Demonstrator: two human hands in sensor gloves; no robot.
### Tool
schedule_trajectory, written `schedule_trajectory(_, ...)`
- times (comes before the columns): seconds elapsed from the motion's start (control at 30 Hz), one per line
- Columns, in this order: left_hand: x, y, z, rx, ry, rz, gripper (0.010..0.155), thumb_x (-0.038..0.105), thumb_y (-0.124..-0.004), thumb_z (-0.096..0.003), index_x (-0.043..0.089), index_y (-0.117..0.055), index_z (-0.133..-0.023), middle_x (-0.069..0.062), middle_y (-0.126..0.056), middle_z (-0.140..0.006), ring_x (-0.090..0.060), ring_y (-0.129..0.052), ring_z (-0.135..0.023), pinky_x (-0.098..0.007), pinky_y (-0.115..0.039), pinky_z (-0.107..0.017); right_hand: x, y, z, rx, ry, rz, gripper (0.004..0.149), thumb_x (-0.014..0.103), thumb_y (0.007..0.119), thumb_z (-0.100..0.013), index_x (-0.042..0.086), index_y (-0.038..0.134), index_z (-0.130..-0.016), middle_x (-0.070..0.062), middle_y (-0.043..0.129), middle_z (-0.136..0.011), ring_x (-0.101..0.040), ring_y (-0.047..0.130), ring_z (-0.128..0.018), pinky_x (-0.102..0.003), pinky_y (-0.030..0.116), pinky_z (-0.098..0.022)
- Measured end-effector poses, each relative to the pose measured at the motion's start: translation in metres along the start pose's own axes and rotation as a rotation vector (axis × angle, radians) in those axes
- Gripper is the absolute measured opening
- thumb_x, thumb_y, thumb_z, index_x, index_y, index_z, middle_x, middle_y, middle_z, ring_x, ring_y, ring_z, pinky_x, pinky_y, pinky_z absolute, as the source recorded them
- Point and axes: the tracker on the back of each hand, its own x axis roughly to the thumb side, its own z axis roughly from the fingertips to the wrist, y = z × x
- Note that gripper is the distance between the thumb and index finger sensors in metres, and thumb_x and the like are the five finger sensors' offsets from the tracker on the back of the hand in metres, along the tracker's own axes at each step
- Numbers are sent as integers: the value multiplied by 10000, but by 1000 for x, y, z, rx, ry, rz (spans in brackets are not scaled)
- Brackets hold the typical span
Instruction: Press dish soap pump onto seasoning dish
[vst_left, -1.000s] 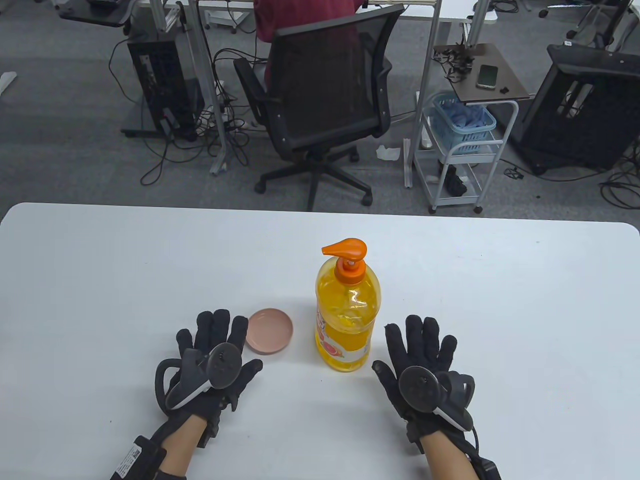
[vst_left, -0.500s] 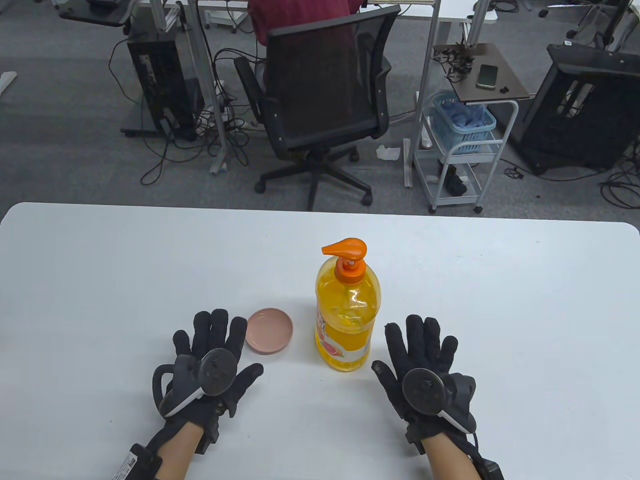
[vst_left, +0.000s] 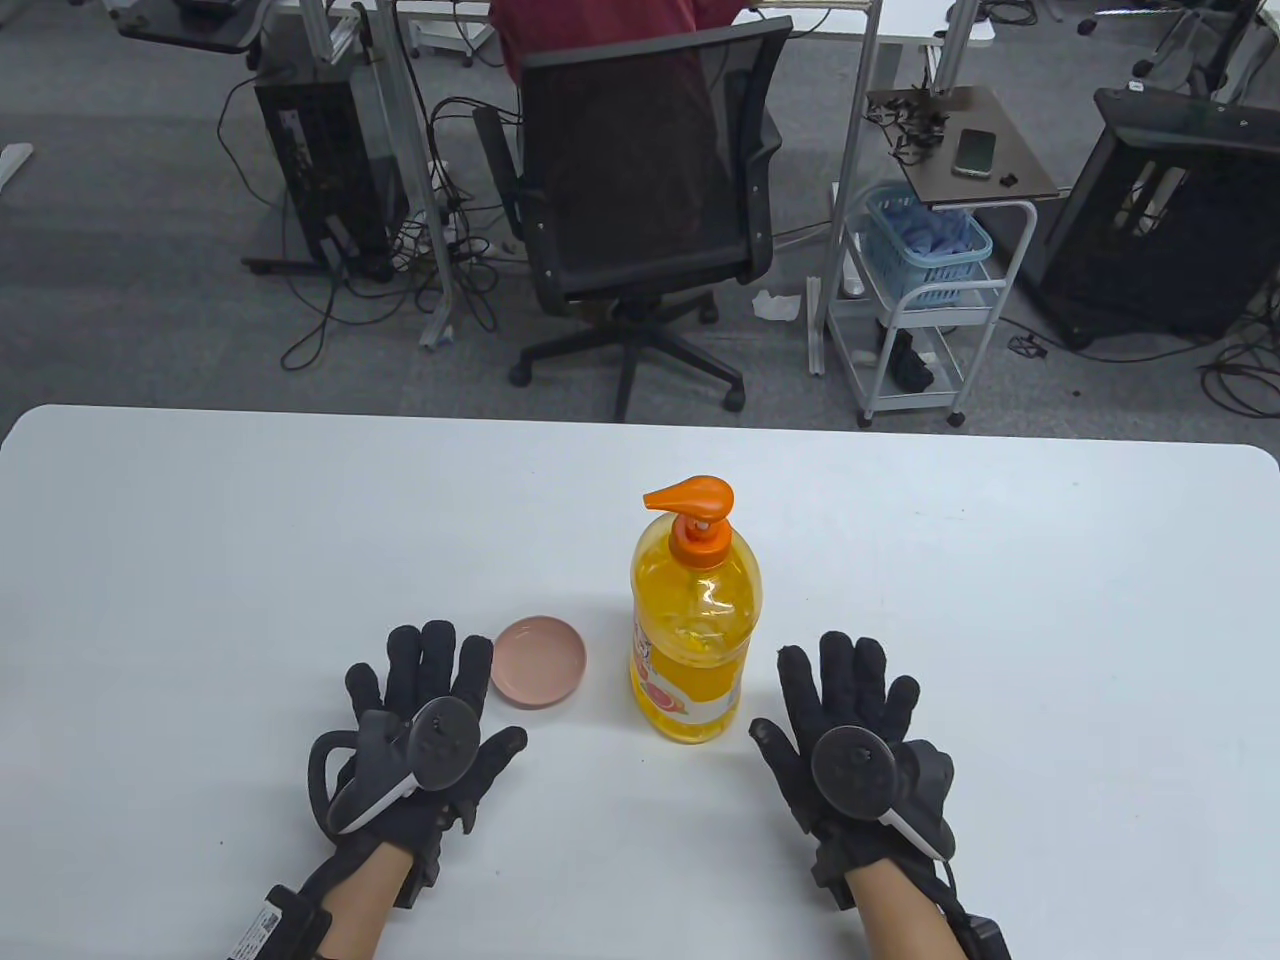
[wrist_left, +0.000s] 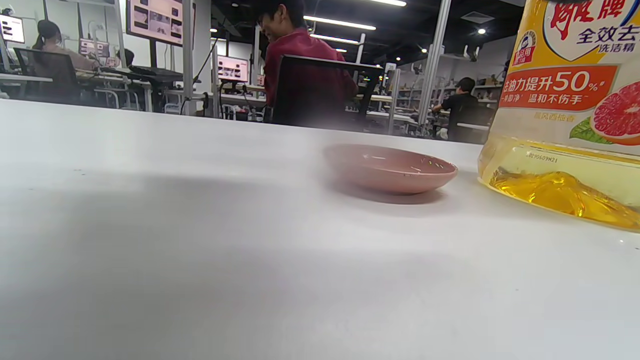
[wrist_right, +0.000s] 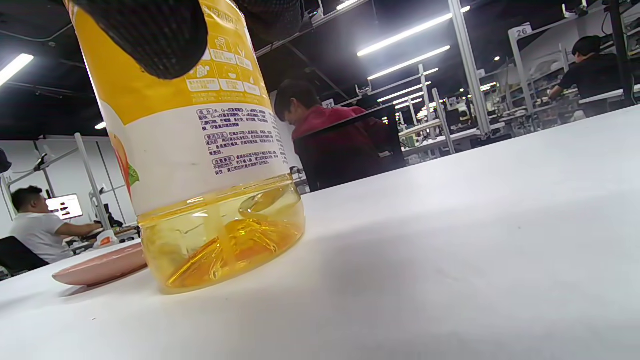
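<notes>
A yellow dish soap bottle (vst_left: 693, 630) with an orange pump head (vst_left: 693, 497) stands upright at the table's middle; its spout points left. A small pink seasoning dish (vst_left: 538, 662) lies just left of the bottle's base. My left hand (vst_left: 425, 700) lies flat and spread on the table, fingertips beside the dish's left rim, holding nothing. My right hand (vst_left: 850, 710) lies flat and spread to the right of the bottle, apart from it. The left wrist view shows the dish (wrist_left: 390, 167) and the bottle (wrist_left: 565, 115). The right wrist view shows the bottle (wrist_right: 200, 150), the dish (wrist_right: 100, 270) behind it and a fingertip (wrist_right: 150, 35) at the top.
The white table (vst_left: 1000, 600) stretches wide to both sides and ends at its far edge. Beyond it stand a black office chair (vst_left: 640, 200) with a person in red, and a white cart (vst_left: 920, 300) with a blue basket.
My right hand has shifted slightly right and toward me. My left hand has barely moved. The chair behind the table has turned a little.
</notes>
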Motion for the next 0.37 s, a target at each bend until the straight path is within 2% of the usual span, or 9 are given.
schedule_trajectory(0.37, 3, -1, 0, 2, 0, -17, 886, 724, -549, -405, 330, -185, -1110, -50, -38, -1199, -380, -40, -1116, -728, -115, -708, 0, -2, 1, -9, 2, 2, 741, 520, 655, -587, 167, 349, -1161, -227, 126, -1154, -444, -2, -979, -709, 63, -610)
